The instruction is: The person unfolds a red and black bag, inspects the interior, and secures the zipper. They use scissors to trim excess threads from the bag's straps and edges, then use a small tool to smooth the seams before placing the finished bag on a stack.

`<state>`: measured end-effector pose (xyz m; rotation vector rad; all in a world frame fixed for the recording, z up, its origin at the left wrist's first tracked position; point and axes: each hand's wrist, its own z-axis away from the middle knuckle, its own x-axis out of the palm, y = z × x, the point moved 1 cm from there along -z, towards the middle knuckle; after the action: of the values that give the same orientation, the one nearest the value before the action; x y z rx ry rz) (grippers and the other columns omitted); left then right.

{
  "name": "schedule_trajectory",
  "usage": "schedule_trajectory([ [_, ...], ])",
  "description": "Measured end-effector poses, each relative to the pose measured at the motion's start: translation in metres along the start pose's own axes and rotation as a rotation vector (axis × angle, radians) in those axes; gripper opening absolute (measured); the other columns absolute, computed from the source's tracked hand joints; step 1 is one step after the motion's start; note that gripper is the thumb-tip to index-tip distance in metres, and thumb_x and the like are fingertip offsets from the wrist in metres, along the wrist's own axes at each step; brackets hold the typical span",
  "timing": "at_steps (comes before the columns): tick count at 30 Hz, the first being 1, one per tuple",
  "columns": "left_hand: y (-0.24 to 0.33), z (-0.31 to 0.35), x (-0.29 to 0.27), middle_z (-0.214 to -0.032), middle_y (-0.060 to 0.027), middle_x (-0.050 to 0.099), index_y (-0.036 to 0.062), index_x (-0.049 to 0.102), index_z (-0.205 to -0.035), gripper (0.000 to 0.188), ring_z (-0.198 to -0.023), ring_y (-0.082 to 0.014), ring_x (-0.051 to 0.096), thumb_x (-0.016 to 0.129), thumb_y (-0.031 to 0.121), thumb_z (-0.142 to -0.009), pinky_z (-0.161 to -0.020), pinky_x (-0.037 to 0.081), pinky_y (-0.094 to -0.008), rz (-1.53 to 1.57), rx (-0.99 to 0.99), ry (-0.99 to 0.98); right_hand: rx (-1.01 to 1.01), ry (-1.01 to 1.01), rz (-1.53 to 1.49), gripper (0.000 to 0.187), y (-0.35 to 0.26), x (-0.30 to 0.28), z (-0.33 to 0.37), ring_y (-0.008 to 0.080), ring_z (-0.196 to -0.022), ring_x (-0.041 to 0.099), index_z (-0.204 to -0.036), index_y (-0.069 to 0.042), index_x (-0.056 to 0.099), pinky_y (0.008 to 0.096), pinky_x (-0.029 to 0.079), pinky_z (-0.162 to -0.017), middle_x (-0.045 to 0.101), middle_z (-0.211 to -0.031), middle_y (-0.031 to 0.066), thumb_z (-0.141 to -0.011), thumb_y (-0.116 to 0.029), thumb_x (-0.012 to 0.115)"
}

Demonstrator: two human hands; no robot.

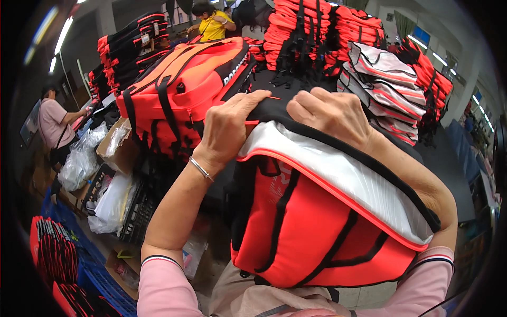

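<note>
A bright red and black backpack (311,227) rests against my lap and the dark table edge, its opening gaping to show a white lining (338,158). My left hand (227,119) is closed on the left end of the opening's black edge, and a small red pointed bit sticks out by its fingertips. Farther right, my right hand (335,116) is curled into a fist over the same black edge (364,153). The fingertips of both hands are partly hidden. A silver bangle (201,169) circles my left wrist.
A finished-looking red backpack (195,79) lies left on the dark table (285,87). Stacked red bags (296,31) and white-lined pieces (383,90) stand behind. Cartons (119,142), plastic wrap and a black crate (137,211) crowd the left floor. Two people (213,26) work farther off.
</note>
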<state>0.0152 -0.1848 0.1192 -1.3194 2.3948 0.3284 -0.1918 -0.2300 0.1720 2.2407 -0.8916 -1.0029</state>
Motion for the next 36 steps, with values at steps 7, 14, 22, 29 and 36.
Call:
schedule_trajectory([
  [7, -0.015, 0.025, -0.006, -0.107, -0.0152, 0.072, 0.0035, 0.068, -0.119, 0.041, -0.096, -0.0282, 0.072, 0.065, -0.002, -0.078, -0.081, 0.058, -0.0342, -0.133, -0.005, 0.070, 0.306, -0.481, -0.221, 0.013, 0.029, -0.026, 0.040, 0.0322, -0.078, 0.066, -0.091, -0.007, 0.057, 0.0438, 0.052, -0.061, 0.062, -0.084, 0.0082, -0.080, -0.008, 0.062],
  [14, -0.023, 0.038, -0.005, -0.107, -0.0129, 0.074, -0.0001, 0.070, -0.115, 0.037, -0.097, -0.0244, 0.072, 0.073, 0.012, -0.080, -0.084, 0.056, -0.0318, -0.108, -0.151, 0.079, 0.500, -0.637, -0.331, 0.020, 0.066, -0.058, 0.121, 0.0328, -0.085, 0.066, -0.088, -0.005, 0.059, 0.0449, 0.051, -0.064, 0.064, -0.087, 0.0081, -0.081, -0.018, 0.072],
  [22, -0.005, 0.042, -0.006, -0.105, -0.0118, 0.074, -0.0008, 0.070, -0.115, 0.036, -0.087, -0.0232, 0.072, 0.068, 0.006, -0.080, -0.077, 0.056, -0.0296, -0.142, -0.070, 0.059, 0.432, -0.304, 0.030, 0.006, 0.047, -0.041, 0.157, 0.0204, -0.080, 0.066, -0.088, -0.012, 0.058, 0.0323, 0.053, -0.054, 0.056, -0.081, 0.0023, -0.082, -0.013, 0.058],
  [29, -0.009, 0.040, 0.003, -0.107, -0.0121, 0.074, -0.0008, 0.069, -0.118, 0.041, -0.095, -0.0236, 0.072, 0.071, 0.009, -0.078, -0.085, 0.056, -0.0328, -0.102, -0.127, 0.037, 0.821, -0.562, -0.442, 0.033, 0.062, -0.041, 0.193, 0.0401, -0.082, 0.063, -0.098, -0.003, 0.057, 0.0471, 0.048, -0.067, 0.062, -0.080, 0.0158, -0.067, -0.006, 0.069],
  [36, -0.034, 0.041, 0.033, -0.104, -0.0131, 0.074, -0.0013, 0.068, -0.119, 0.040, -0.093, -0.0196, 0.072, 0.072, 0.011, -0.082, -0.087, 0.055, -0.0319, 0.084, -0.243, -0.029, 0.996, -0.354, -0.437, 0.025, 0.061, -0.002, 0.222, 0.0357, -0.066, 0.066, -0.087, -0.006, 0.063, 0.0431, 0.054, -0.061, 0.065, -0.069, 0.0171, -0.074, -0.025, 0.074],
])
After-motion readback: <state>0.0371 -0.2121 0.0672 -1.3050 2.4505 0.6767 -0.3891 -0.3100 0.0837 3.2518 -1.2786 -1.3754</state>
